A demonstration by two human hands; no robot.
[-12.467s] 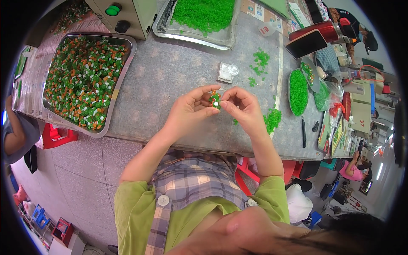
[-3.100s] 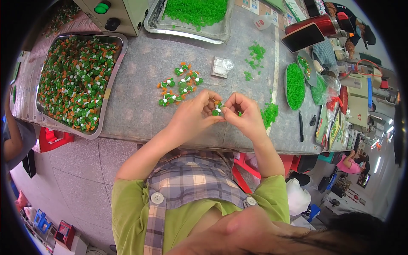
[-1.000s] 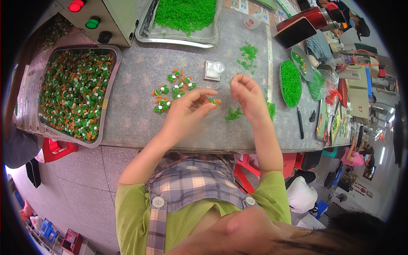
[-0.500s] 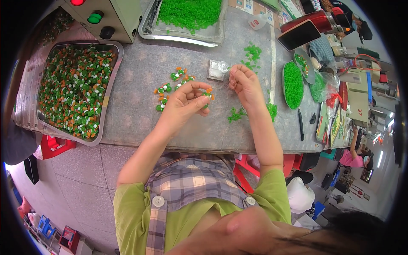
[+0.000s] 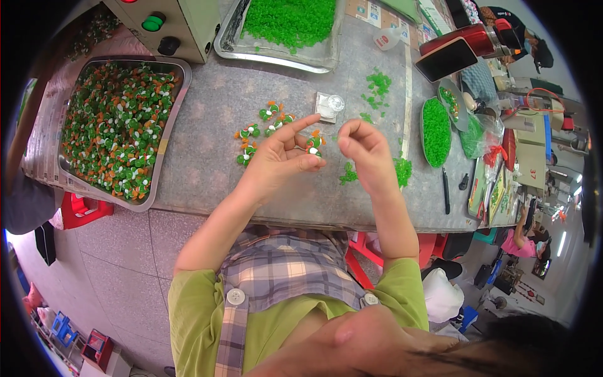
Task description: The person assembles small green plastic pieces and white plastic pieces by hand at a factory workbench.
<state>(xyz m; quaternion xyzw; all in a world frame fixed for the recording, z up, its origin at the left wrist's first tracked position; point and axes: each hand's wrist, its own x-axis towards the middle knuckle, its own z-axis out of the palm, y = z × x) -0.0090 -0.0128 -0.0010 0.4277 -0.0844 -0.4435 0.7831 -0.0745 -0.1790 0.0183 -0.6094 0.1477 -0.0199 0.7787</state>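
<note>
My left hand holds a small green, white and orange plastic figure by thumb and fingers, its index finger stretched out past the piece. Close on its right is my right hand, thumb and fingertips pinched together; whatever lies between them is too small to make out. Several like figures lie on the grey table beside my left hand. Beyond my hands, a small clear round dish sits on a whitish square pad. Loose green pieces are scattered past and beside my right hand.
A metal tray heaped with finished-looking figures stands at left. Another tray of green pieces lies at the back, beside a machine box. At right are an oval dish of green pieces, a phone and a black pen.
My right hand has come back from the clear dish toward the figure. The left hand has turned the figure and stretched out its index finger. The whole view has shifted slightly.
</note>
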